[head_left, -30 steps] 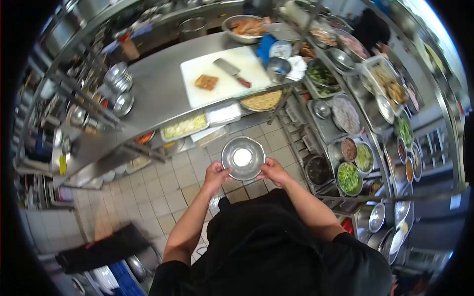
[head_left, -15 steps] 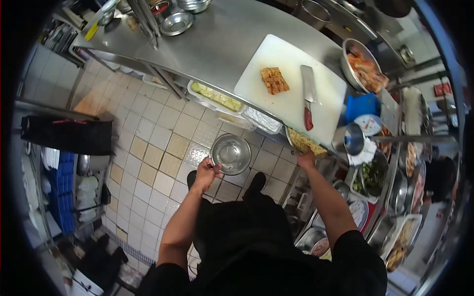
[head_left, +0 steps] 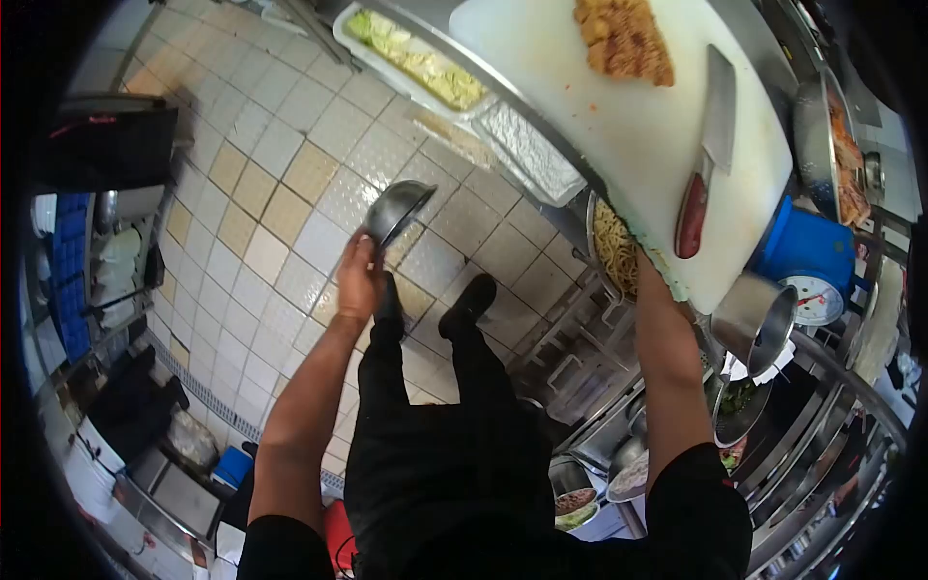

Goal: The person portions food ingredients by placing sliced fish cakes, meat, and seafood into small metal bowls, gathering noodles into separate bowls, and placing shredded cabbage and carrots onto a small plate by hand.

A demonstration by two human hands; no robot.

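Note:
My left hand point(head_left: 359, 275) grips the rim of a metal bowl point(head_left: 400, 209) above the tiled floor; the bowl is tipped on its side. My right hand point(head_left: 651, 275) reaches under the overhanging edge of a white cutting board point(head_left: 643, 135), into a container of noodles point(head_left: 611, 246). The board hides its fingers, so their hold does not show. On the board lie a browned, fried-looking slab of food point(head_left: 623, 41) and a cleaver-like knife point(head_left: 710, 155) with a red handle.
Below the counter edge are a tray of chopped greens point(head_left: 416, 58) and a foil-covered tray point(head_left: 527, 150). Right of the board stand a blue scale point(head_left: 810, 256), a metal pot point(head_left: 754, 324) and a bowl of orange-red food point(head_left: 844, 155). Open drawers point(head_left: 570, 372) sit below.
My view has moved closer to the board. The bowl in my left hand has turned from level to tilted. My right hand has gone deeper under the board's edge, into the noodles.

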